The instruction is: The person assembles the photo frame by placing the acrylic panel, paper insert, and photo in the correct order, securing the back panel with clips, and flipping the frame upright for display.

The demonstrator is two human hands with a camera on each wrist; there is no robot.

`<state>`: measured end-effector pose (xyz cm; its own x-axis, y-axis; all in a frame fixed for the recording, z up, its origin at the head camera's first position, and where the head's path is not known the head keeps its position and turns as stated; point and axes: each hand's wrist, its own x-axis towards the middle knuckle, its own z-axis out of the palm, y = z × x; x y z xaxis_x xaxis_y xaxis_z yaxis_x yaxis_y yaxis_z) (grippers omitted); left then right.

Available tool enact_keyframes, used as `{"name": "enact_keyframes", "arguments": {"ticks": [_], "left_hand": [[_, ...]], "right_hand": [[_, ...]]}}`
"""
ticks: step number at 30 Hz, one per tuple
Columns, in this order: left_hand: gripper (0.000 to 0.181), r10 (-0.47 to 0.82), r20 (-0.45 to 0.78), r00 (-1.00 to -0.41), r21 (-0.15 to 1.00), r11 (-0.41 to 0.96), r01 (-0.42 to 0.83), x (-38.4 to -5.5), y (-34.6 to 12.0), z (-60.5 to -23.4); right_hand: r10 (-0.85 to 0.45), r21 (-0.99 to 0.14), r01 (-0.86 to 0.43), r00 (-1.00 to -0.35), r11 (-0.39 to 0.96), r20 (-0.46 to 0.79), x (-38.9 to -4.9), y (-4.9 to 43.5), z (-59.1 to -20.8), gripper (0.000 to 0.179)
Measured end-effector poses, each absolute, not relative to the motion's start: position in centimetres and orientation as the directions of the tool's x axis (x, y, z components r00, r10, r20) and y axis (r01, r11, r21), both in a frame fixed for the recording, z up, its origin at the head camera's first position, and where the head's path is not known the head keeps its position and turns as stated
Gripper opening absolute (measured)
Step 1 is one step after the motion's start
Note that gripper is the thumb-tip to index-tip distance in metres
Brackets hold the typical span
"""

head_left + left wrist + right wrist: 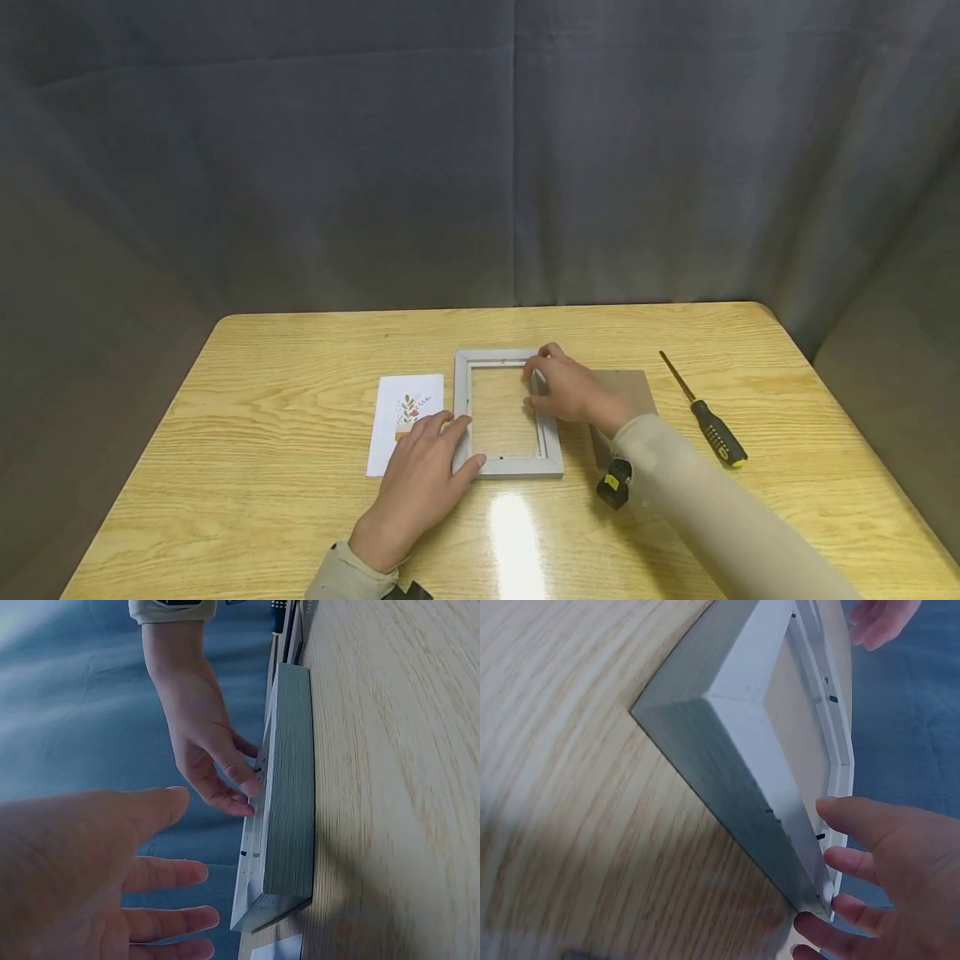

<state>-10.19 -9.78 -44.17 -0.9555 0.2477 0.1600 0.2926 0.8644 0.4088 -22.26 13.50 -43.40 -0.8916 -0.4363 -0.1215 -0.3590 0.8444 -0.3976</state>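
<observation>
Wood-grain bench (262, 417), pale grey rectangular frame (517, 468) flat at its middle, wood showing through the opening, left hand (423, 475) spread at its left rail, right hand (572, 390) arched over the right rail, fingers parted, small dark tabs (834, 699) along the inner edge

A curtained-off tabletop workspace, closer to a staged booth than a lived-in room.
Dark grey fabric curtain (375, 183) hangs behind the wood-grain table (247, 433) and along both its sides, screening the wider room from view; bright light glares off the glossy surface. A black-handled screwdriver (718, 432) and a pale frame (517, 468) lying on the wood mark it as a spot for small hand work. Whether the building around it is a home, a lab or an office cannot be told.
</observation>
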Motion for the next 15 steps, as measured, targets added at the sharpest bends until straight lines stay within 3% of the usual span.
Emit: {"name": "enact_keyframes", "arguments": {"ticks": [15], "left_hand": [[0.052,0.246,0.166,-0.955,0.401,0.868,0.293,-10.29,-9.79,-44.41]], "right_hand": [[-0.424,-0.466,-0.421,-0.900,0.778,0.103,-21.45,14.20,-43.82,0.031]]}}
